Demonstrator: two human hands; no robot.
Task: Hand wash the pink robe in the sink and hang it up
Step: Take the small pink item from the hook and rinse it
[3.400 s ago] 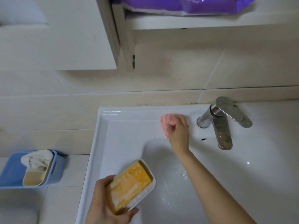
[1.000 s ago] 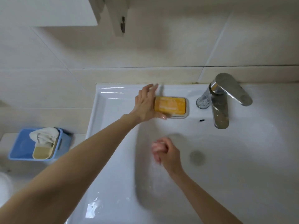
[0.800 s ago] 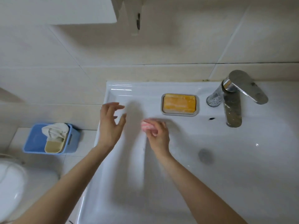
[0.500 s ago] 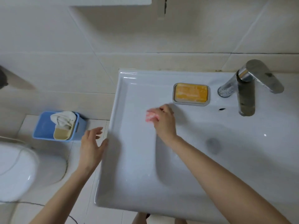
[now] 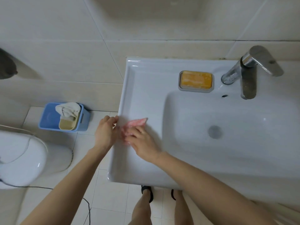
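Observation:
A small pink cloth, the pink robe [image 5: 137, 122], lies on the flat left ledge of the white sink [image 5: 138, 88]. My right hand [image 5: 142, 140] rests on it, fingers spread over its near part. At the sink's left edge my left hand [image 5: 105, 132] has its fingertips touching the pink cloth's left end. Whether either hand grips the cloth is not clear. The basin [image 5: 227, 127] is dry-looking with the drain [image 5: 214, 131] in the middle.
An orange soap bar in a grey dish [image 5: 196, 81] sits at the back of the sink beside the chrome tap [image 5: 248, 73]. On the floor at the left are a blue bin [image 5: 63, 116], a white toilet [image 5: 21, 158] and a black cable [image 5: 48, 188].
My left hand set the soap dish down by the tap, then swung left. My right hand carried the pink cloth from the basin to the left ledge, where both hands now meet.

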